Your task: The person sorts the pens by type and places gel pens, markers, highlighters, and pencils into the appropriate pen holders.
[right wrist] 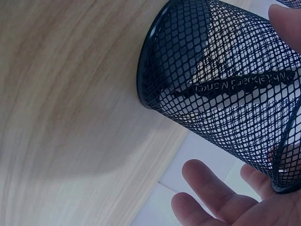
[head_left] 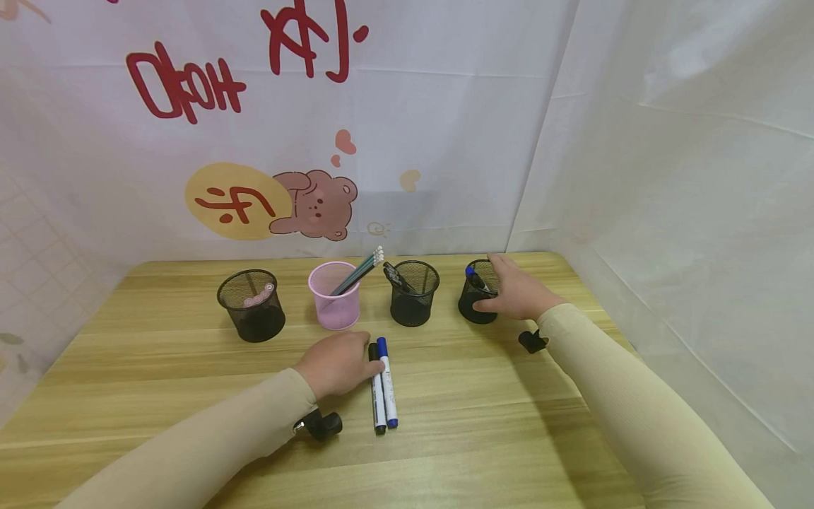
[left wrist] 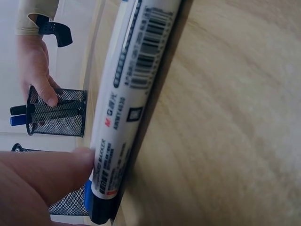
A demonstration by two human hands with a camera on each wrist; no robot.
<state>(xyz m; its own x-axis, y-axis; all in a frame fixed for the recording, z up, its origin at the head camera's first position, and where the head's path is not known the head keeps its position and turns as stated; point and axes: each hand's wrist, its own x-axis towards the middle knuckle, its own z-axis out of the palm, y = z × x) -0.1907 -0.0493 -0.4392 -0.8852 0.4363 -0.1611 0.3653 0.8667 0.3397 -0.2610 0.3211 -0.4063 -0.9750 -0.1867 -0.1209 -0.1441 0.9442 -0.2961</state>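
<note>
Two whiteboard markers, a black-capped marker [head_left: 378, 396] and a blue-capped marker [head_left: 388, 396], lie side by side mid-table. My left hand [head_left: 337, 362] pinches them near the caps, its thumb across their barrels; its other fingertips are largely hidden. In the left wrist view the barcoded marker [left wrist: 136, 84] fills the middle. At the right, my right hand [head_left: 518, 290] holds a black mesh pen holder [head_left: 477, 311], thumb on the near side and fingers round the far side. Inside that holder stand a blue-ended marker and a black marker [right wrist: 244, 84], seen through the mesh.
Along the back stand a black mesh holder [head_left: 259, 322] with pink items, a pink holder [head_left: 338, 314] with white-tipped pencils [head_left: 359, 274], and another black holder [head_left: 410, 311] with dark pens [head_left: 397, 278]. White printed cloth [head_left: 445, 141] hangs behind and beside the wooden table [head_left: 470, 438].
</note>
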